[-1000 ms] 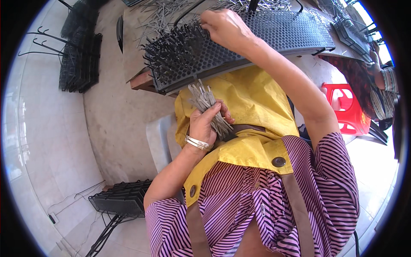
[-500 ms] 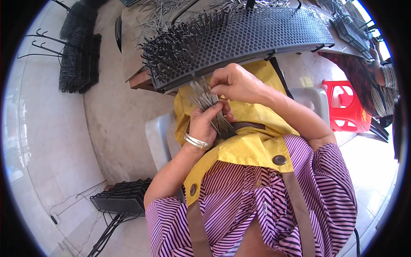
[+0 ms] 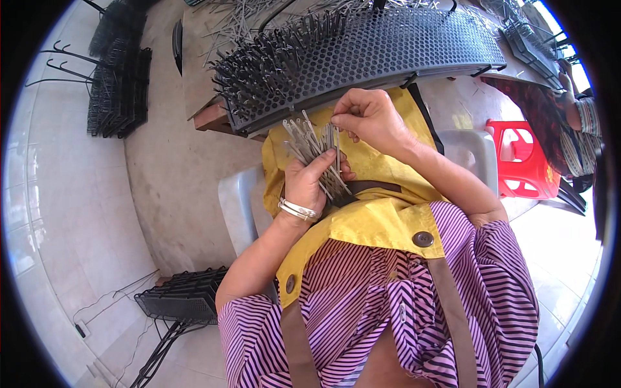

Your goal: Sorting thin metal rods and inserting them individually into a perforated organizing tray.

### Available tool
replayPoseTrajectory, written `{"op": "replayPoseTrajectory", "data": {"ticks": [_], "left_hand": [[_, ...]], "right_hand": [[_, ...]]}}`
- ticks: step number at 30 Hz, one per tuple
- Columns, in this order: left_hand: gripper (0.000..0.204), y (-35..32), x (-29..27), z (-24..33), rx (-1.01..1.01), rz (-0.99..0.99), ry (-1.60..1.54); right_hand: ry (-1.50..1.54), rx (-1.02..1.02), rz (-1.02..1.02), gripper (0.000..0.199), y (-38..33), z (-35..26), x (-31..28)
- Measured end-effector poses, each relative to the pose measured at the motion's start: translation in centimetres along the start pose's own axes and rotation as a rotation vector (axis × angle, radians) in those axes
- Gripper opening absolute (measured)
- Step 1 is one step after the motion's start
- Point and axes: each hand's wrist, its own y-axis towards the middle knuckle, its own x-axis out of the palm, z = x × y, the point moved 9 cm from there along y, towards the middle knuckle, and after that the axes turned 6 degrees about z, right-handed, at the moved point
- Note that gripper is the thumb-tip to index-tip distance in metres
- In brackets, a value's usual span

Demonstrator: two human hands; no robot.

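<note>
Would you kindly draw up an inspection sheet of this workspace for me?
Surface: table, bearing a dark perforated tray.
Job's things: bundle of grey metal strips held over the yellow apron; dark strips crowd the tray's left part.
Clutter: loose strips scattered on the table behind the tray.
Hands: left hand closed around the bundle; right hand at the bundle's upper ends, its grip hard to make out.
Cables: thin cable at lower left.
Surroundings: red stool and another person's striped sleeve at right; stacked dark racks at left.
</note>
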Motion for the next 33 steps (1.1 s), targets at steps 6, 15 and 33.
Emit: {"op": "replayPoseTrajectory", "data": {"ticks": [6,15,33], "left_hand": [[0.013,-0.1,0.2,0.1,0.009,-0.008,0.007],[0.018,0.0,0.3,0.0,0.019,-0.071,0.05],[0.024,-0.1,0.6,0.1,0.025,-0.086,0.07]], "right_hand": [[0.211,0.132,-0.056,0.01,-0.9,0.9,1.0],[0.194,0.201,-0.099,0.01,-1.4,1.5,1.5],[0.112,0.274,-0.173,0.011,-2.0,2.1,1.7]]}}
